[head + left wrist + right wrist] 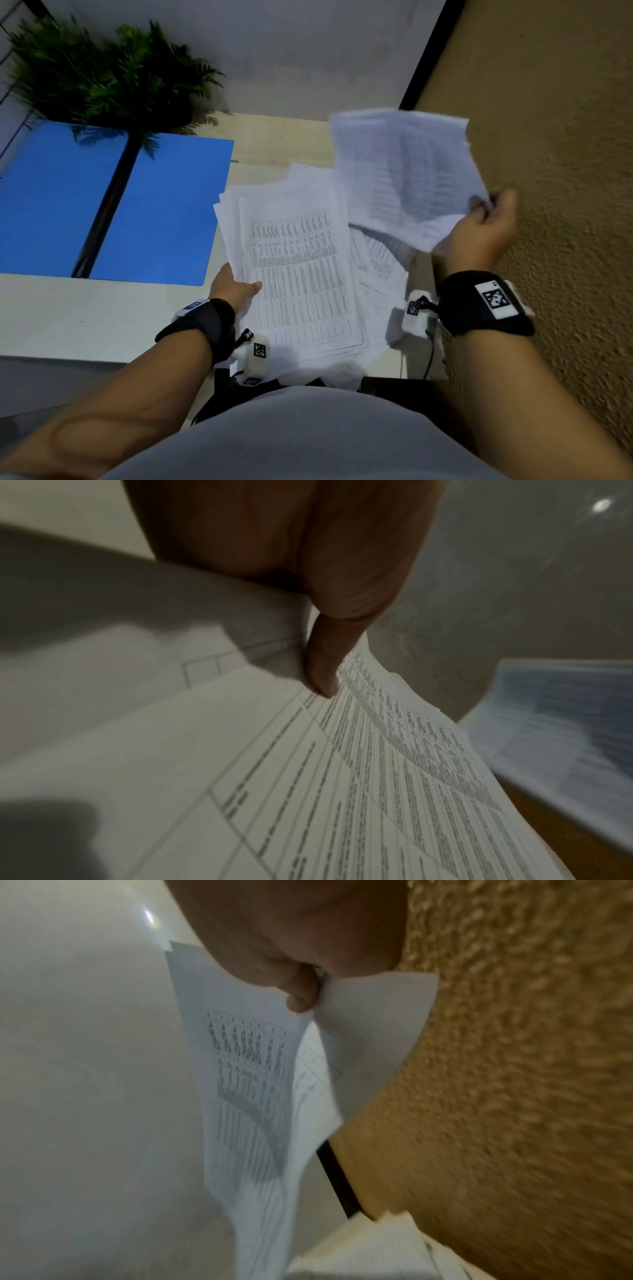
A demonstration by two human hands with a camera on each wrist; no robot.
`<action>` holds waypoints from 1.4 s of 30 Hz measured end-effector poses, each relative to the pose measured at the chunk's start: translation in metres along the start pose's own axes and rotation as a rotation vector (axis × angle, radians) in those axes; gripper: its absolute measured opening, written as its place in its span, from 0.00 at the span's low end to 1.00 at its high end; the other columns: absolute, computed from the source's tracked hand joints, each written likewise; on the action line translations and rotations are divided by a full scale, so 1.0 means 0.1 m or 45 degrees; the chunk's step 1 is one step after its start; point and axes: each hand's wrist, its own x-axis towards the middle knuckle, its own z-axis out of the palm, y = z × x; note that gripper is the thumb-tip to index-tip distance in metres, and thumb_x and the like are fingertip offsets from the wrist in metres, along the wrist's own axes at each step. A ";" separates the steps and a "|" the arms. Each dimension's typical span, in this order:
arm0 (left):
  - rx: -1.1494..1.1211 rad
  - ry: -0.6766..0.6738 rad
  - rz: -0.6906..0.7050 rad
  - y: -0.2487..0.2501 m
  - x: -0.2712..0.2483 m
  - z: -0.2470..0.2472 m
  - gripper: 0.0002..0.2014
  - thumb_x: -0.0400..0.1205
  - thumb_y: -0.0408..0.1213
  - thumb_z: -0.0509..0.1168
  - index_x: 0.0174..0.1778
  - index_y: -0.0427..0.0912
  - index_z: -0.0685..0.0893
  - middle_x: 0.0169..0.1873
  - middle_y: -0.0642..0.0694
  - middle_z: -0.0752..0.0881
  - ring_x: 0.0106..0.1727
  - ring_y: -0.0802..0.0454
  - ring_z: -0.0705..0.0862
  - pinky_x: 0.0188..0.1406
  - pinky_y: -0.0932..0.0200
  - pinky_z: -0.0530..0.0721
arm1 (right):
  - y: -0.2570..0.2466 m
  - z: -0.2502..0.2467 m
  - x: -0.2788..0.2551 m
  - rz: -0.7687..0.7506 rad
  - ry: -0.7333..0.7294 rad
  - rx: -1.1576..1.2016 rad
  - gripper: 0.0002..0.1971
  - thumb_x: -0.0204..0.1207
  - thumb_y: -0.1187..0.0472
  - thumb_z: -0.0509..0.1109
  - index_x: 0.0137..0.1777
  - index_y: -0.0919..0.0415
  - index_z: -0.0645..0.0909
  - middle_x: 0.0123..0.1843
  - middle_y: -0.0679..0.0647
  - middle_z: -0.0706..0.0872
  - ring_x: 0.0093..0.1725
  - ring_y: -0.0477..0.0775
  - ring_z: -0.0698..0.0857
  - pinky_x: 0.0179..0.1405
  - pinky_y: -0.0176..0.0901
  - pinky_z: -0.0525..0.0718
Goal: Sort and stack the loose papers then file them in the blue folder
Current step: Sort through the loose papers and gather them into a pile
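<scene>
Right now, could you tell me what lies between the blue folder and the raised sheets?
In the head view, the paper stack gripped by the left hand.

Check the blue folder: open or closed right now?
Open. The blue folder lies spread flat on the desk, both blue panels showing either side of its dark spine.

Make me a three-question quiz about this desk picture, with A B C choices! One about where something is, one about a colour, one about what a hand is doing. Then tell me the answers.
1. Where is the folder lying?
A. left of the paper pile
B. on top of the pile
C. on the floor

2. What colour is the folder?
A. red
B. blue
C. yellow

3. What is the right hand doing?
A. resting flat on the desk
B. touching the plant
C. holding sheets up in the air

Answers:
1. A: it lies open on the desk, left of the paper pile.
2. B: both open halves are bright blue.
3. C: it pinches the lifted sheets above the pile, while the left hand grips the pile's edge.
</scene>
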 end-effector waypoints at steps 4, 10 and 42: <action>-0.129 0.007 0.173 0.01 -0.12 0.01 0.53 0.66 0.30 0.79 0.80 0.69 0.60 0.77 0.48 0.75 0.74 0.43 0.79 0.73 0.38 0.77 | -0.28 -0.10 0.10 -0.061 0.186 0.170 0.05 0.82 0.67 0.59 0.50 0.56 0.73 0.49 0.53 0.82 0.49 0.41 0.82 0.51 0.23 0.78; -0.190 -0.157 0.125 0.26 -0.53 0.12 0.14 0.82 0.53 0.67 0.64 0.71 0.81 0.80 0.54 0.74 0.74 0.58 0.76 0.73 0.53 0.71 | 0.07 0.10 -0.41 0.309 -0.246 0.146 0.09 0.79 0.66 0.66 0.57 0.65 0.80 0.49 0.55 0.84 0.49 0.53 0.83 0.48 0.40 0.81; 0.103 0.065 0.017 0.21 -0.33 0.09 0.25 0.82 0.28 0.70 0.76 0.36 0.73 0.63 0.44 0.83 0.63 0.41 0.82 0.61 0.55 0.78 | 0.85 0.62 -0.81 0.109 -1.337 -0.797 0.10 0.80 0.59 0.69 0.58 0.61 0.77 0.46 0.53 0.82 0.52 0.59 0.82 0.48 0.43 0.78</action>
